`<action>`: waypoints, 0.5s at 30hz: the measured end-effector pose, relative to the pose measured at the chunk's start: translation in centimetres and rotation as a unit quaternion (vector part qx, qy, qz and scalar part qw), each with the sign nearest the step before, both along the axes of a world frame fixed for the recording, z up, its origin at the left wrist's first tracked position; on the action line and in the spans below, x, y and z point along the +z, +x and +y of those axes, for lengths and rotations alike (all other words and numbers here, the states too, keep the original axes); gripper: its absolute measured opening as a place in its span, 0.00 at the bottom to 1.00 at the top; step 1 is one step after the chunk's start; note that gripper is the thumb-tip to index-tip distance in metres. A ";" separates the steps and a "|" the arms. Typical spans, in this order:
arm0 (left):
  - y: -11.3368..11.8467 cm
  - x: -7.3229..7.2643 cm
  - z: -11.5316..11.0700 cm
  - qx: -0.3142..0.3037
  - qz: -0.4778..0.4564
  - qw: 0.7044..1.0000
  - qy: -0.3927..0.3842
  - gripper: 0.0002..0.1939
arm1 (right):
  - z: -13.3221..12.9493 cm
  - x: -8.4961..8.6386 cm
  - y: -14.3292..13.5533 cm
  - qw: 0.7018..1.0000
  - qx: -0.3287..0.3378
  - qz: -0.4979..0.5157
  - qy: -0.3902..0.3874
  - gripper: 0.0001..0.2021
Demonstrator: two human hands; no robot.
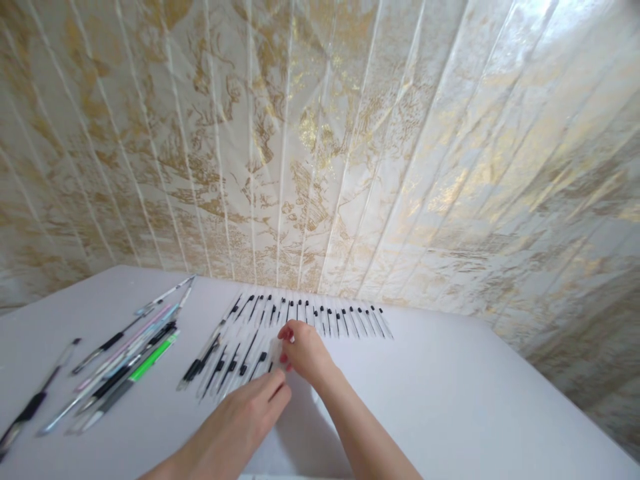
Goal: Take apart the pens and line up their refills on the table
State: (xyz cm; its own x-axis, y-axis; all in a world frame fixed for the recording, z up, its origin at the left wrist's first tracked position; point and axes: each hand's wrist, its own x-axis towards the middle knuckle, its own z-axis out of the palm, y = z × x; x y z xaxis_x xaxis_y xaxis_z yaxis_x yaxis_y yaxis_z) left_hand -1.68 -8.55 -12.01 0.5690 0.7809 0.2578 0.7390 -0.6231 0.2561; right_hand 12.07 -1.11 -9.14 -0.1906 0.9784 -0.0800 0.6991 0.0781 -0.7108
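Sticks with black tips (232, 366) lie in two rows on our worktop (425, 380); our left hand (250, 407) and right hand (306, 350), narrowed, meet the nearer row, grip unclear.

Left hand (250, 408) and right hand (306, 350) are bare — forearms (361, 419) too

The type of room cannot be confirmed from this view. You are at an indoor workstation: a smooth, pale bench (430, 393) spans the near side. Pleated, shiny white-and-gold patterned fabric (310, 147) rises along the far side and continues to the right, in the manner of a curtain. Pens (135, 360) at the left of the bench indicate stationery work.
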 end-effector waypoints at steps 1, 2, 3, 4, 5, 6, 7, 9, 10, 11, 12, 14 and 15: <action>0.3 -0.1 0.1 0.003 0.025 1.000 0.005 0.21 | 0.1 -0.1 0.1 1.000 -0.001 0.013 -0.002 0.15; 0.5 -0.1 0.3 0.008 0.056 0.998 0.010 0.21 | 0.1 -0.2 0.1 1.000 -0.001 0.026 -0.004 0.14; 0.7 0.0 0.5 0.012 0.087 0.996 0.019 0.22 | 0.2 -0.3 0.2 0.999 -0.002 0.040 -0.006 0.14; 0.9 0.2 0.7 0.017 0.114 0.993 0.029 0.22 | 0.2 -0.4 0.3 0.999 -0.002 0.053 -0.010 0.13; 1.0 0.4 0.9 0.021 0.134 0.990 0.038 0.22 | 0.3 -0.5 0.4 0.998 -0.002 0.067 -0.015 0.13; 1.0 0.6 1.2 0.023 0.143 0.988 0.047 0.21 | 0.2 -0.6 0.5 0.997 -0.002 0.080 -0.020 0.13; 1.0 0.8 1.4 0.026 0.149 0.987 0.055 0.21 | 0.2 -0.6 0.7 0.995 -0.002 0.093 -0.026 0.13; 0.7 0.8 1.7 0.035 0.152 0.985 0.072 0.19 | -0.1 -0.6 1.0 0.992 -0.002 0.118 -0.035 0.14; 0.5 0.7 1.9 0.038 0.150 0.985 0.079 0.18 | -0.3 -0.6 1.2 0.991 -0.001 0.130 -0.039 0.14; 0.3 0.6 1.9 0.043 0.149 0.984 0.085 0.18 | -0.5 -0.6 1.3 0.989 -0.001 0.141 -0.043 0.14; 0.1 0.6 2.0 0.047 0.147 0.984 0.087 0.18 | -0.8 -0.6 1.4 0.987 -0.001 0.151 -0.047 0.14; -0.3 0.5 1.9 0.056 0.146 0.985 0.077 0.19 | -1.2 -0.7 1.5 0.984 0.000 0.170 -0.054 0.14; -0.4 0.6 1.8 0.061 0.144 0.985 0.069 0.18 | -1.3 -0.8 1.6 0.982 0.001 0.179 -0.057 0.14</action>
State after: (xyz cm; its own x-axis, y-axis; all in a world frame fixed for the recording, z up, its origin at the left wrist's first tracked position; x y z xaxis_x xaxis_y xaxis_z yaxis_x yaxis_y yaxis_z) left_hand -2.11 -6.72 -11.40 0.5377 0.8173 0.2071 0.8405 -0.5389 -0.0557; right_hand 13.63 -2.44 -9.97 -0.2277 0.9668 -0.1160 0.4034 -0.0148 -0.9149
